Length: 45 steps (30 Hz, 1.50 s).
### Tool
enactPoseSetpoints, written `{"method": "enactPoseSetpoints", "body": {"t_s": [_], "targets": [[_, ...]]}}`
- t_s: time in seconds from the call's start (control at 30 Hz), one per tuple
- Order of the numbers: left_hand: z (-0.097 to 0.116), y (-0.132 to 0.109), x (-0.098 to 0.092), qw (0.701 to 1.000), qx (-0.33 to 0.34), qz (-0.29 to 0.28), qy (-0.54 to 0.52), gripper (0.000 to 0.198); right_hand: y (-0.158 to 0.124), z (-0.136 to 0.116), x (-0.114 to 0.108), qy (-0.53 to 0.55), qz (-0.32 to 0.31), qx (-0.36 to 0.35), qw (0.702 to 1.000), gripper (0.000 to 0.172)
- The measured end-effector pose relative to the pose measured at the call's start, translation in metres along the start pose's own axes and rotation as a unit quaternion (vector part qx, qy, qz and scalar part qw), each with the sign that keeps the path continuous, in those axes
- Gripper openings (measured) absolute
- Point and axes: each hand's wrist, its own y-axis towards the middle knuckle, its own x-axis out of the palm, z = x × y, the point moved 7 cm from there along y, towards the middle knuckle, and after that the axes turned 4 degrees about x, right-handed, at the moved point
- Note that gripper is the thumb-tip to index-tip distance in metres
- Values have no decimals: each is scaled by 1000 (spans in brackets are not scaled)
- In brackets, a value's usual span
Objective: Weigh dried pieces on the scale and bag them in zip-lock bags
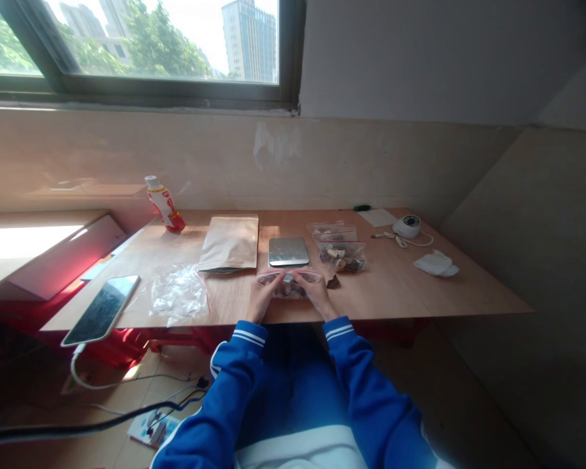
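Both hands pinch the top edge of a clear zip bag (290, 290) with dark pieces inside, near the table's front edge. My left hand (262, 293) grips the bag's left side, thumb on the red-lined seal. Its right side is in my right hand (317, 292), thumb close to the other one. Just behind the bag sits a flat silver scale (288, 251). A loose dark brown dried piece (333, 282) lies right of my right hand. Beyond it are several filled zip bags (342, 256), the nearest holding brown and pale pieces.
A kraft paper pouch (230, 242) and a heap of clear plastic bags (180, 294) lie to the left. A phone (101, 310) on a cable overhangs the table edge. Farther back stands a bottle (165, 205). At right are a white round device (407, 226) and crumpled tissue (436, 263).
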Motion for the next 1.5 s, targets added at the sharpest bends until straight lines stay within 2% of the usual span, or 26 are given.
{"method": "enactPoseSetpoints", "body": {"t_s": [0.17, 0.3, 0.53, 0.77, 0.87, 1.0, 1.13, 1.3, 1.4, 1.5], "targets": [[0, 1, 0, 1000, -4, -5, 8, 30, 0, 4, -1, -8, 10, -8, 1000, 22], [4, 1, 1, 1000, 10, -8, 5, 28, -1, -2, -2, -15, 3, -14, 1000, 21], [-6, 2, -2, 1000, -20, 7, -3, 32, -1, -4, -6, 4, -7, 11, 1000, 40], [-5, 5, -5, 1000, -17, 20, -8, 34, 1, 3, -3, 8, -3, 21, 1000, 43], [-5, 5, -8, 999, -19, 34, -10, 35, 1, 7, -4, 6, -4, 39, 999, 50], [-21, 3, -16, 993, -81, 69, -40, 52, 1, 12, -8, 49, 1, 86, 995, 63], [-33, 1, -22, 985, -118, 107, -63, 59, 0, 12, -8, 81, 8, 98, 992, 61], [-32, 1, -20, 985, -124, 92, -82, 65, -2, 12, -4, 72, 30, 107, 991, 61], [-26, 5, -22, 990, -90, 81, -67, 65, 3, -3, -23, 46, 90, 66, 993, 60], [-23, 8, -30, 993, -35, 107, -20, 55, 15, -24, -66, 10, 161, 42, 986, 61]]}}
